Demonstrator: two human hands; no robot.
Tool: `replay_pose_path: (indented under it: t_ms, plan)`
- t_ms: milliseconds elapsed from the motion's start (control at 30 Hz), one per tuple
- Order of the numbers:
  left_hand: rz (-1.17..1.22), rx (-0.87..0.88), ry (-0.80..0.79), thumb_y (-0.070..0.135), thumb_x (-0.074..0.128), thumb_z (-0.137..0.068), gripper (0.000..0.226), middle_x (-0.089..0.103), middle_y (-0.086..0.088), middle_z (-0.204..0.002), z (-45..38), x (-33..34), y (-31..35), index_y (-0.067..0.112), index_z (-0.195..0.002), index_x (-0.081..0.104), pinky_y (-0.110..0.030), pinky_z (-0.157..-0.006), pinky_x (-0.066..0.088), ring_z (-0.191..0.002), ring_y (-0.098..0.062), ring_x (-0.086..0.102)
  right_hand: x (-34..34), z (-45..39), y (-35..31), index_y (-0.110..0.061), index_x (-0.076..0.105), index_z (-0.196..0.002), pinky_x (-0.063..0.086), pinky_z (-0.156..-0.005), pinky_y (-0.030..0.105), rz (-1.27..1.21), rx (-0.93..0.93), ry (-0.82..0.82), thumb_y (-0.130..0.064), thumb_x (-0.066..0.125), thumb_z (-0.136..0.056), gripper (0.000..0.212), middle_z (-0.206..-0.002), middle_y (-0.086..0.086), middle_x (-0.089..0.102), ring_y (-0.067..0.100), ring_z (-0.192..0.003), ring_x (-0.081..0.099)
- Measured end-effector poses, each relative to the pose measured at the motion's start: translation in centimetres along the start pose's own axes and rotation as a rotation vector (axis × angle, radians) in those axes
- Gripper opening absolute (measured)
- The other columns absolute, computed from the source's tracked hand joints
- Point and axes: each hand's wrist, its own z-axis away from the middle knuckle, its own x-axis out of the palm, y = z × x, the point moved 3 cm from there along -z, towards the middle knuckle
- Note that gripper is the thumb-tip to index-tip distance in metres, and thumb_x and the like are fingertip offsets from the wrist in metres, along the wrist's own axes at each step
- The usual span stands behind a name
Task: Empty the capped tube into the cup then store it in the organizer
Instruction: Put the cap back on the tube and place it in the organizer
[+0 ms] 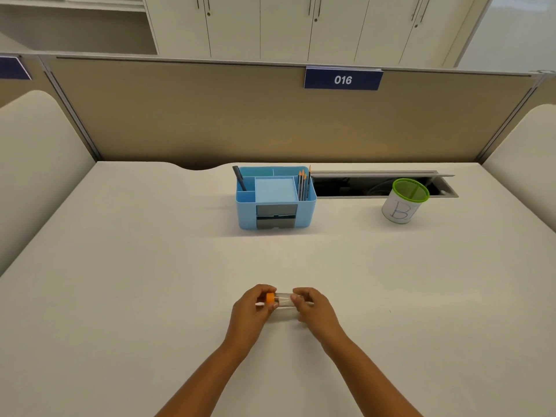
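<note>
Lying sideways low in the centre of the frame, a clear tube (283,300) is held between two hands just above the white bench (120,266). Its orange cap (270,298) is pinched by the closed fingers of the left hand (252,307), while the other end is gripped by the curled fingers of the right hand (311,308). A blue organizer (275,197) is seen well beyond, at centre frame, and a green-rimmed cup (404,201) marked "B" is set to its right.
</note>
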Motion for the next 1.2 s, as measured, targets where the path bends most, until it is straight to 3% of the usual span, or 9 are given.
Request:
replay_pose_path:
  t_ms: [133, 333, 400, 533, 667, 767, 867, 1000, 1200]
  plan:
    - [-0.027, -0.041, 0.13, 0.006, 0.066, -0.079, 0.027, 0.055, 0.004, -0.103, -0.4, 0.1, -0.6, 0.027, -0.094, 0.056, -0.001, -0.064, 0.044, -0.084, -0.006, 0.057, 0.0, -0.6, 0.7, -0.016, 0.055, -0.119, 0.052, -0.091, 0.037, 0.01, 0.029, 0.038, -0.018, 0.058, -0.088, 0.032, -0.117, 0.006, 0.06, 0.018, -0.096, 0.06]
    - [-0.064, -0.161, 0.241, 0.007, 0.069, -0.076, 0.025, 0.055, -0.013, -0.097, -1.7, 0.4, -0.6, 0.013, -0.086, 0.047, -0.017, -0.06, 0.042, -0.08, -0.022, 0.055, 0.4, -1.5, 0.2, -0.015, 0.054, -0.122, 0.047, -0.094, 0.03, -0.038, 0.079, 0.075, -0.016, 0.056, -0.088, 0.035, -0.124, 0.005, 0.062, 0.016, -0.104, 0.057]
    - [-0.047, -0.165, 0.275, 0.007, 0.068, -0.077, 0.024, 0.056, -0.015, -0.099, -2.5, 0.2, 0.3, 0.012, -0.086, 0.047, -0.023, -0.067, 0.044, -0.083, -0.023, 0.054, 0.3, -2.0, -0.8, -0.015, 0.053, -0.125, 0.042, -0.092, 0.025, -0.039, 0.046, 0.102, -0.017, 0.053, -0.09, 0.035, -0.128, 0.004, 0.059, 0.015, -0.106, 0.054]
    - [0.034, -0.164, 0.349, 0.007, 0.061, -0.082, 0.019, 0.054, -0.014, -0.111, -4.7, -0.3, 2.7, 0.007, -0.099, 0.054, -0.028, -0.081, 0.044, -0.095, -0.024, 0.055, -0.1, -3.3, -4.0, -0.014, 0.05, -0.129, 0.04, -0.102, 0.032, -0.034, -0.029, 0.15, -0.018, 0.048, -0.093, 0.036, -0.134, 0.007, 0.054, 0.021, -0.12, 0.051]
    - [0.03, -0.093, 0.428, 0.008, 0.055, -0.086, 0.022, 0.058, -0.017, -0.115, -7.0, -0.5, 5.5, 0.006, -0.107, 0.059, -0.027, -0.085, 0.041, -0.094, -0.019, 0.052, -0.1, -5.3, -7.7, -0.015, 0.046, -0.133, 0.038, -0.104, 0.034, -0.027, -0.098, 0.214, -0.017, 0.045, -0.094, 0.039, -0.138, 0.007, 0.051, 0.022, -0.124, 0.048]
    - [0.019, -0.004, 0.479, 0.008, 0.054, -0.087, 0.026, 0.059, -0.017, -0.117, -8.8, -0.8, 7.3, 0.006, -0.113, 0.057, -0.027, -0.086, 0.042, -0.102, -0.024, 0.055, -0.2, -6.7, -9.9, -0.016, 0.046, -0.132, 0.045, -0.094, 0.032, -0.07, -0.151, 0.241, -0.014, 0.046, -0.092, 0.041, -0.138, 0.007, 0.051, 0.02, -0.118, 0.05]
    - [0.068, 0.02, 0.477, 0.007, 0.054, -0.087, 0.03, 0.056, -0.016, -0.123, -10.9, -1.5, 8.7, 0.007, -0.117, 0.051, -0.028, -0.087, 0.045, -0.111, -0.026, 0.054, -0.3, -7.9, -11.4, -0.017, 0.048, -0.13, 0.045, -0.071, 0.015, -0.09, -0.216, 0.241, -0.012, 0.046, -0.091, 0.039, -0.134, 0.008, 0.053, 0.011, -0.102, 0.048]
    - [0.106, 0.021, 0.467, 0.007, 0.053, -0.088, 0.032, 0.053, -0.016, -0.128, -13.3, -2.0, 10.0, 0.005, -0.119, 0.048, -0.034, -0.09, 0.048, -0.117, -0.028, 0.051, -0.7, -9.7, -12.9, -0.014, 0.042, -0.135, 0.046, -0.081, 0.024, -0.146, -0.196, 0.272, -0.01, 0.046, -0.091, 0.044, -0.14, 0.011, 0.044, 0.02, -0.121, 0.046]
    - [0.055, -0.005, 0.357, 0.012, 0.044, -0.092, 0.04, 0.043, -0.015, -0.139, -16.4, -1.0, 10.6, 0.008, -0.131, 0.038, -0.038, -0.097, 0.044, -0.125, -0.028, 0.043, -0.8, -12.2, -14.0, -0.012, 0.038, -0.137, 0.045, -0.089, 0.028, -0.171, -0.154, 0.284, -0.009, 0.047, -0.09, 0.048, -0.141, 0.01, 0.043, 0.023, -0.122, 0.046]
